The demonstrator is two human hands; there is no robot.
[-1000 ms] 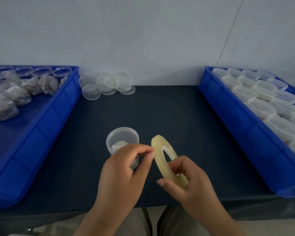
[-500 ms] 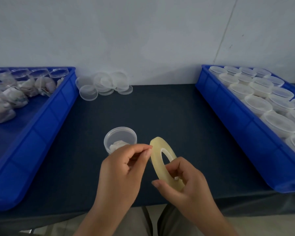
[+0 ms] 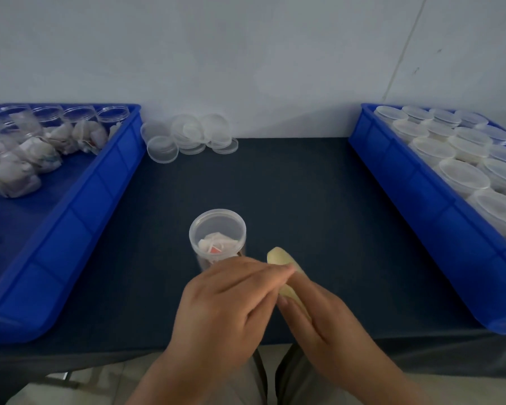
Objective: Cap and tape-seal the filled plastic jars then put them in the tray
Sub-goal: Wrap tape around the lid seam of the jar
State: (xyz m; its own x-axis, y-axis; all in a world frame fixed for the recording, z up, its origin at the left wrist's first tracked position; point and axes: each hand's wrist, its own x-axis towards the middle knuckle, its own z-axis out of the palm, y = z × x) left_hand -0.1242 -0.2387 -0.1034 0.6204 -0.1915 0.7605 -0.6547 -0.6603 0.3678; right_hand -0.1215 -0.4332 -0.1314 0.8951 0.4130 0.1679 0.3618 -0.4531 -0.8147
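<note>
The tape roll is gripped by the right hand, whose fingers are curled round its lower part, and it is seen almost edge-on between the 2 hands. The left hand is reached across to it, with its fingertips laid on the rim of the roll. Whether a free end of tape is pinched there cannot be told, as the thumb is hidden. The jar to be sealed is stood upright on the table just beyond the left hand and apart from both hands. A clear lid is apparently seated on it, and white packets are visible inside.

The step in hand is judged to be the finding and lifting of the tape end. It is best done with the roll held steady and turned slowly against a fingernail until the edge is caught. The end should then be peeled out straight, so that it is not split or folded, and carried to the seam between lid and jar.

Out to the right of the right hand, capped jars are packed in the right tray. Far to the left of the left hand, open filled jars are held in the left tray. Loose lids are piled well beyond both hands.

No brand or writing can be read; only a small red mark is seen on a packet inside the jar.
</note>
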